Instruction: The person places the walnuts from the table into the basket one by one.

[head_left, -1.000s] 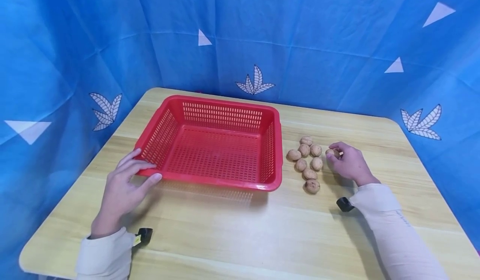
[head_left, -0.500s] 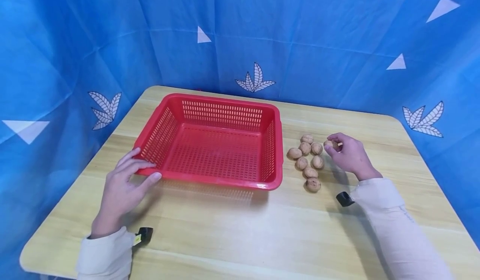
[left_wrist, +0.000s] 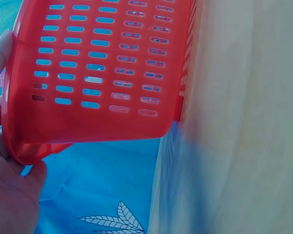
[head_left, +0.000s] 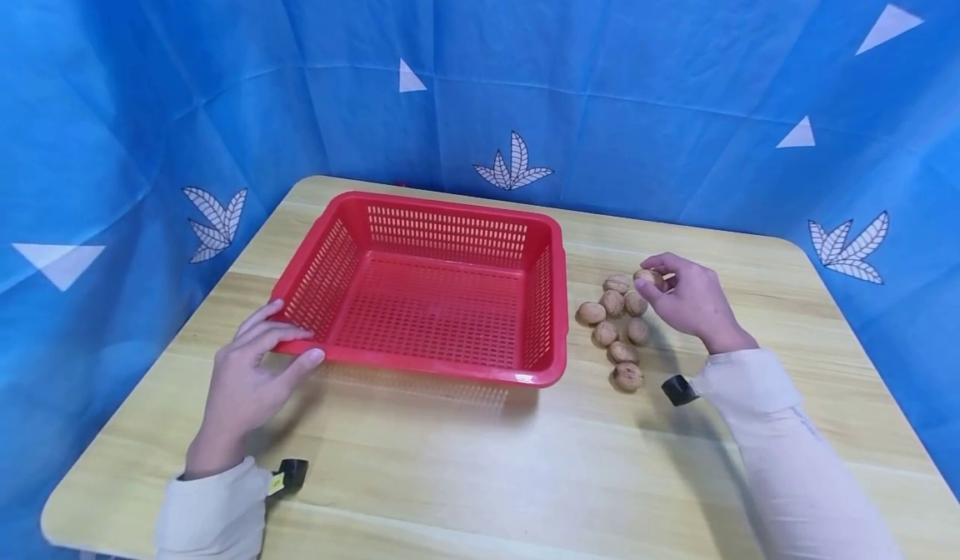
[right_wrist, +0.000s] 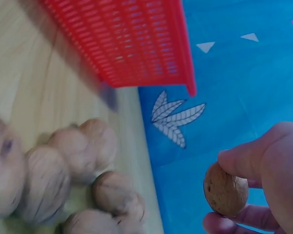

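Observation:
A red plastic basket (head_left: 442,368) with slotted walls stands on the table, its inside bare. My left hand (head_left: 243,385) grips the rim at its near left corner, fingers over the edge and thumb along the front; the left wrist view shows the hand (left_wrist: 14,195) at the basket rim (left_wrist: 27,151) from below. Right of the basket lies a loose cluster of several walnuts (head_left: 612,303). Above the far right of that cluster, my right hand (head_left: 693,297) pinches one walnut (right_wrist: 224,190) between thumb and fingers, held off the table.
The pale wooden table (head_left: 465,477) has rounded corners. A blue curtain (head_left: 480,68) with white leaf and triangle prints hangs behind it and along both sides. Each sleeve cuff carries a small black wrist camera (head_left: 680,390).
My right hand has lifted the walnut off the table and brought it up and left toward the basket, over the cluster. The left hand and the basket stay put.

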### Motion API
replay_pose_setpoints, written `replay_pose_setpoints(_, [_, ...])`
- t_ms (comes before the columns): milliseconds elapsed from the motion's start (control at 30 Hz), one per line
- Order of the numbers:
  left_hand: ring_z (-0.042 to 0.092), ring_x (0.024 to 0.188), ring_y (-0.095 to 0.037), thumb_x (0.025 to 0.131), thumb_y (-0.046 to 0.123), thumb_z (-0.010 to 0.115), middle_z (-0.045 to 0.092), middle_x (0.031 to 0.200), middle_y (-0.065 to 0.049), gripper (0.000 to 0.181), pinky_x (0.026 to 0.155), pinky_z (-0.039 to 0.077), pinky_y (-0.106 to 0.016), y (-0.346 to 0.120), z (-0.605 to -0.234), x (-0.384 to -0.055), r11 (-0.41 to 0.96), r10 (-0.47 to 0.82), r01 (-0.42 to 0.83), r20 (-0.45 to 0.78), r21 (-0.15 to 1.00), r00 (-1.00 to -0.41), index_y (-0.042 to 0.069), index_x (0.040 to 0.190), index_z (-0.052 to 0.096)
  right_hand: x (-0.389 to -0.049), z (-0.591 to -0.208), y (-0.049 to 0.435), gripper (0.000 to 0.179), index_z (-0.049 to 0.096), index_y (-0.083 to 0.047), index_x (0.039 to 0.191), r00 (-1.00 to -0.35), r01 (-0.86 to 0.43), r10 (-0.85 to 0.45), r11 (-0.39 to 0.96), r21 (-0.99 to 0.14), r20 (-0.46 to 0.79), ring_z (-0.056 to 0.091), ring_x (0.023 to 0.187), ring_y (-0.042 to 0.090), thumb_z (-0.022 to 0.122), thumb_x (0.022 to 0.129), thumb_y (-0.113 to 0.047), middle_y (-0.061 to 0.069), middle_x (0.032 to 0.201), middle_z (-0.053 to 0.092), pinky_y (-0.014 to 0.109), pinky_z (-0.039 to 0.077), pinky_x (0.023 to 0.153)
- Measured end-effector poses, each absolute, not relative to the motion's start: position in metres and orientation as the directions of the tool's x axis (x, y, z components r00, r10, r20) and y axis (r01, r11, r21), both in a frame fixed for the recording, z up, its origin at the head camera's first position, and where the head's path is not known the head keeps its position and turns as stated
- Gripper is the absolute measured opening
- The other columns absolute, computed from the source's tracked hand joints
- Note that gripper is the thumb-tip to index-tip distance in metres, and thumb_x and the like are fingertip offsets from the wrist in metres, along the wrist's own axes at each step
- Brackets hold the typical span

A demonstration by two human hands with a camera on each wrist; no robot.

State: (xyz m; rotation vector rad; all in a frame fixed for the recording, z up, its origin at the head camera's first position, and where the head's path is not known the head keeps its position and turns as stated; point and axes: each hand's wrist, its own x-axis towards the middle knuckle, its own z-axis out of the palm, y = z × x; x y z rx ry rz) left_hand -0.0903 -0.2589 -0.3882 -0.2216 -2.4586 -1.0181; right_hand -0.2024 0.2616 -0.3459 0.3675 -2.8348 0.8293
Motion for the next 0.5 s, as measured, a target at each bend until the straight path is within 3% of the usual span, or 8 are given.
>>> replay_pose_setpoints(500, [0.042, 0.132, -0.032, 0.076, 0.019, 0.083, 0.068, 0.106, -0.02, 0.032, 0.084, 0.043, -0.067, -0.259, -0.39, -0.09, 0.714, -0.037, 0.312, 0.479, 0.627, -0.877, 0.0, 0.098, 0.071, -0.209, -0.331, 0.235, 0.028, 0.066, -0.004, 0.113, -0.957, -0.286, -0.206, 0.785, -0.549, 0.204, 0.063, 0.083, 0.028, 0.065, 0.092, -0.024, 0.013, 0.094, 0.068, 0.039, 0.047, 0.068])
